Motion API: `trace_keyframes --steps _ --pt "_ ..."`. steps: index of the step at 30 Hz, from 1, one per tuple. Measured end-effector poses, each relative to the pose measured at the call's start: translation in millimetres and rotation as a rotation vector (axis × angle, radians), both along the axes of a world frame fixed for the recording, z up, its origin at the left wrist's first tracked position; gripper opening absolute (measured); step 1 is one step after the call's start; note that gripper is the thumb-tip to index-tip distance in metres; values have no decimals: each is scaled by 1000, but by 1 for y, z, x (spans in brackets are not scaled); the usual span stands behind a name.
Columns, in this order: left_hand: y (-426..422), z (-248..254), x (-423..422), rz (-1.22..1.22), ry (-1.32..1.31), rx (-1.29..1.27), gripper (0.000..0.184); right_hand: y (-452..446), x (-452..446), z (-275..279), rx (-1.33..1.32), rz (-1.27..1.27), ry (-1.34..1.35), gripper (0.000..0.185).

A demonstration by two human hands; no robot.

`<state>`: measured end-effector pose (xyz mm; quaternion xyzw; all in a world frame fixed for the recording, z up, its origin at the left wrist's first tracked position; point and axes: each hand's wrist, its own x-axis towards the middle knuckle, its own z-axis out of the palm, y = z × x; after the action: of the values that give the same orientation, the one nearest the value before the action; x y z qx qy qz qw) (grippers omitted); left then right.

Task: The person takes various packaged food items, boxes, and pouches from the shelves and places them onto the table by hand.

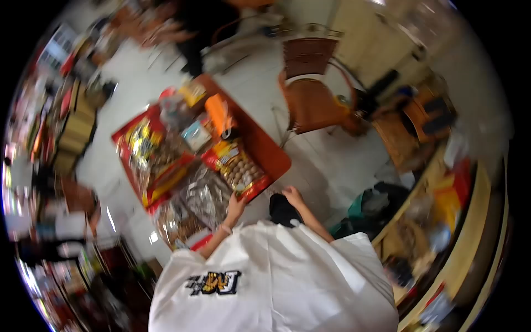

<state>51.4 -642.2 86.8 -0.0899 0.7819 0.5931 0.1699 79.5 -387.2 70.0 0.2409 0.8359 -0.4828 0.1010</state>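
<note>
My left hand [236,207] is at the near corner of a red and yellow bag of round brown nuts [239,170], its fingers closed on the bag's edge. The bag lies on a reddish-brown table [266,148], its near end at the table's edge. Off to the right of the bag, my right hand [293,196] is above the floor, fingers partly spread and slightly blurred, with nothing visible in them. Beside my left hand lies a clear, crinkled plastic bag [206,195]. A large red and yellow snack bag [148,145] rests further left.
An orange cylindrical pack [219,115], a yellow pack [192,93] and a pale blue-white pack [196,135] lie toward the table's far end. A brown chair [308,102] stands at the far right. Shelving with mixed goods [426,221] runs along the right. A person in dark clothes [196,33] is beyond the table.
</note>
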Motion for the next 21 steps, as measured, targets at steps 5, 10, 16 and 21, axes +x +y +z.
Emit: trace_keyframes --steps 5,10,16,21 --pt "1 3 19 12 221 -125 42 23 169 -80 197 -431 -55 27" --pt "34 41 29 -238 -183 275 16 -21 358 -70 -57 -765 -552 23" --pt "58 39 54 -914 -106 118 26 -62 388 -19 15 -1064 -554 27" --pt "93 17 83 -1001 -181 -147 23 15 338 -24 166 -1094 15 28"
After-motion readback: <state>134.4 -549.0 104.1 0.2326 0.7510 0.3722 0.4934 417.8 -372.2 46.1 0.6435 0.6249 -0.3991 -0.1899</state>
